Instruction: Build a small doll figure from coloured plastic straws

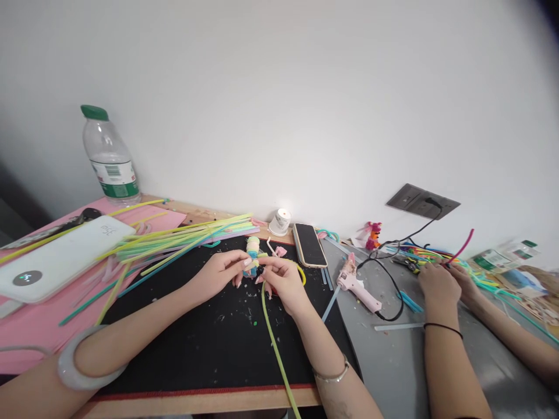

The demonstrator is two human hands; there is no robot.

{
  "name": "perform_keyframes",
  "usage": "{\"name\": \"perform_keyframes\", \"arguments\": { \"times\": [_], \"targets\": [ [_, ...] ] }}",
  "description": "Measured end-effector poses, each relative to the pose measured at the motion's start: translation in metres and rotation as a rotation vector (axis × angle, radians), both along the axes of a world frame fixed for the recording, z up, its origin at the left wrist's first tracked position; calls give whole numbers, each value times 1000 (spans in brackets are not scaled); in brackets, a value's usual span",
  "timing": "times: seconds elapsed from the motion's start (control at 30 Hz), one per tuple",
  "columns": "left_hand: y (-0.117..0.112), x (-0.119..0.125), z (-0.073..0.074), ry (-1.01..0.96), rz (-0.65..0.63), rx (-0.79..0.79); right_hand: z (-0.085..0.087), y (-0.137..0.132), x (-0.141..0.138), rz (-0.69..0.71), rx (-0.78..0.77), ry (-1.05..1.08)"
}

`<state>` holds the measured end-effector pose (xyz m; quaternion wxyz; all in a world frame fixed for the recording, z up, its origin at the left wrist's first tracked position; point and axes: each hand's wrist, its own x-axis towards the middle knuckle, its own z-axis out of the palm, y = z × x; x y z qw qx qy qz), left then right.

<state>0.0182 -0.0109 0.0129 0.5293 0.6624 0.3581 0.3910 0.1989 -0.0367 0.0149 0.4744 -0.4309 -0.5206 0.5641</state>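
Note:
My left hand (pixel 220 272) and my right hand (pixel 283 278) meet over a black mat (pixel 209 343). Both pinch a small pastel figure (pixel 253 251) built from coiled fuzzy sticks, held upright between the fingertips. A long green fuzzy stick (pixel 275 349) runs from the figure down toward me, past my right wrist. I wear a pale bangle on my left forearm and a thin bracelet on my right wrist.
A pile of coloured sticks (pixel 183 238) lies left of the figure. A phone (pixel 309 244), a pink glue gun (pixel 358 285) with its black cord, a water bottle (pixel 109 157) and a white power bank (pixel 61 253) sit around. Another person's hands (pixel 441 282) handle sticks at right.

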Motion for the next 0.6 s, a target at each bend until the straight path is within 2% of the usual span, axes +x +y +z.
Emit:
{"name": "perform_keyframes", "arguments": {
  "times": [0.37, 0.6],
  "targets": [
    [0, 0, -1, -120, -38, -96, -1, 0, 0, 17, -10, 11],
    [-1, 1, -2, -88, -60, -89, -2, 0, 1, 42, 6, -8]
  ]
}}
